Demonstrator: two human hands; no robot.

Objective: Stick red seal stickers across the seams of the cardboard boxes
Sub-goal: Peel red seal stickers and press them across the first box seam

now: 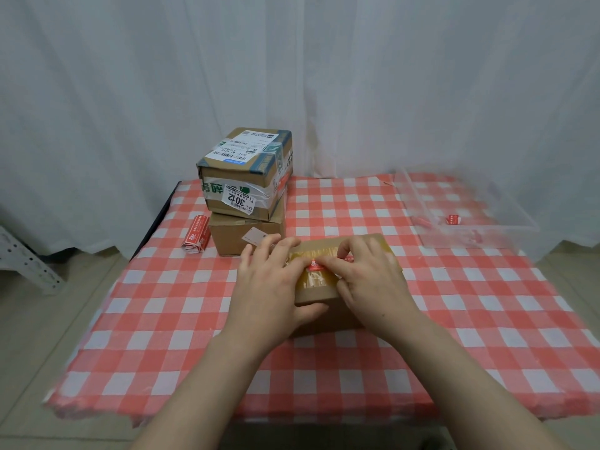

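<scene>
Two bare forearms reach in from the bottom edge. The left hand (272,280) lies flat with spread fingers on a small cardboard box (319,295), thumb against its near side. The right hand (367,274) rests bent fingers on a red seal sticker (315,264) lying across the box's yellow taped seam; pinching or only pressing cannot be told. The box sits mid-table on a red-and-white checked cloth (324,368). Behind left stand two stacked boxes (246,177) beside a sticker roll (196,238); a clear tray (487,235) sits back right.
</scene>
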